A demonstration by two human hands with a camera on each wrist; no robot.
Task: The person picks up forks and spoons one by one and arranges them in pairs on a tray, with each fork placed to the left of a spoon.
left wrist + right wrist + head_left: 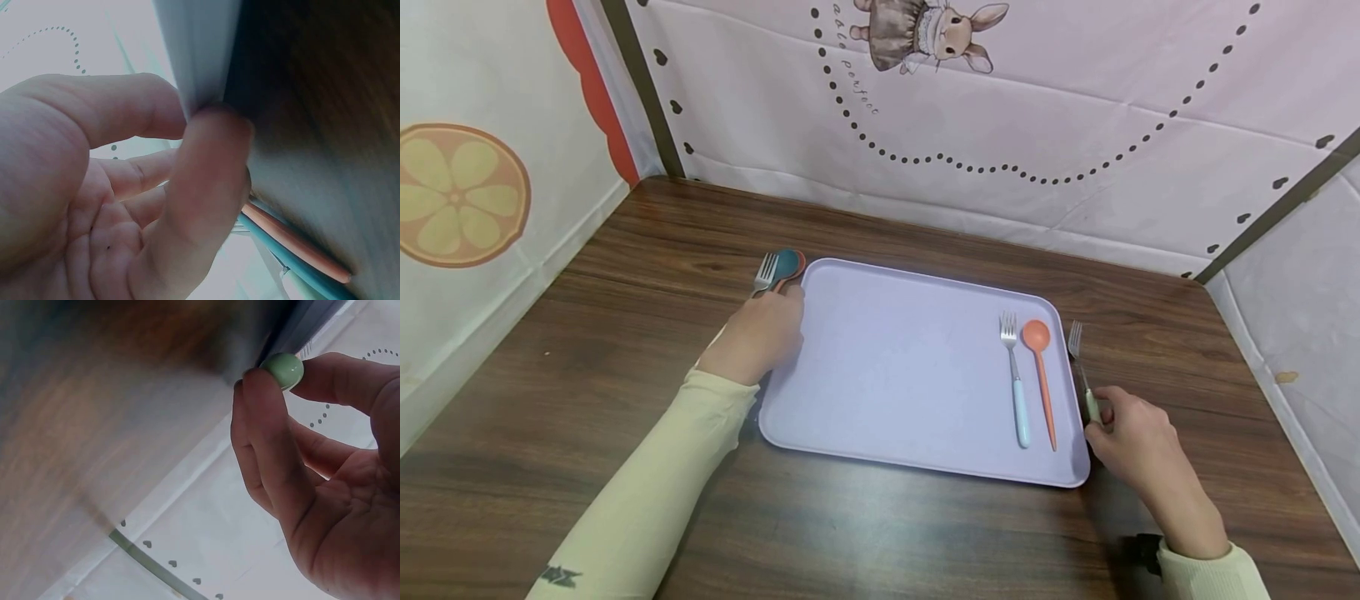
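A pale lilac tray [917, 367] lies on the wooden table. At its left edge my left hand [756, 337] pinches the rim [203, 50] between thumb and forefinger. Just beyond that hand lie a fork [766, 271], a teal spoon [787, 263] and an orange spoon [801, 263], their handles mostly hidden in the head view. On the right, my right hand [1138, 437] pinches the green handle [284, 370] of a fork [1076, 340], beside the tray's right edge. Inside the tray, a blue-handled fork [1019, 408] and an orange spoon [1036, 336] lie side by side.
Dark wood tabletop [865, 533] surrounds the tray. Behind it hangs a pinkish cloth [1037, 125] with a rabbit print, and a white cloth [467, 333] with a fruit-slice print borders the left. Another pale cloth [1300, 317] lines the right side.
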